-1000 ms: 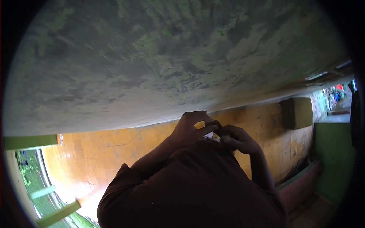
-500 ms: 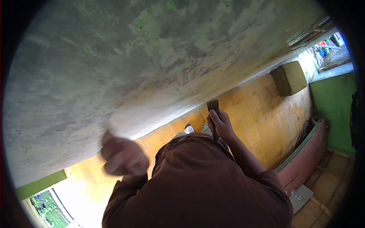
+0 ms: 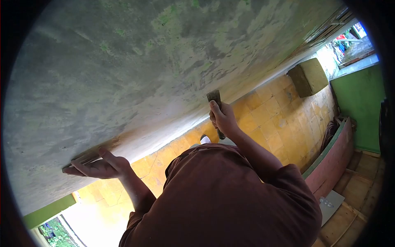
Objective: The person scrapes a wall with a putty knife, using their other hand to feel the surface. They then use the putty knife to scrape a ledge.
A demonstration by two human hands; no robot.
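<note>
Left hand [image 3: 98, 168], from where I stand: it is stretched out beside the wall [image 3: 123, 82], unclenched, fingers long and together, thumb lifted apart from them. A dark streak [image 3: 88, 155], perhaps shadow, lies on the wall right by it, so I can't tell whether the fingers press there or something thin sits beneath. If it is feeling the surface, light, flat contact would serve best. The wrist bends back a little, and the forearm runs out past the brown shirt [image 3: 238, 197].

Farther right, the right hand [image 3: 224, 117] is wrapped round a scraper [image 3: 214, 96], held in front of the body near the wall, its broad end foremost and the handle pointing back. The thumb lies up along the scraper, which looks to me a good way to steer it; whether the edge touches the wall I can't make out. To work it well, I'd say, keep the edge low and even, press moderately, and don't let a corner dig in. The right forearm slants up and inward over the tiled floor [image 3: 267, 117], elbow bent. Well beyond, at the far right, sits a square block [image 3: 312, 78].
</note>
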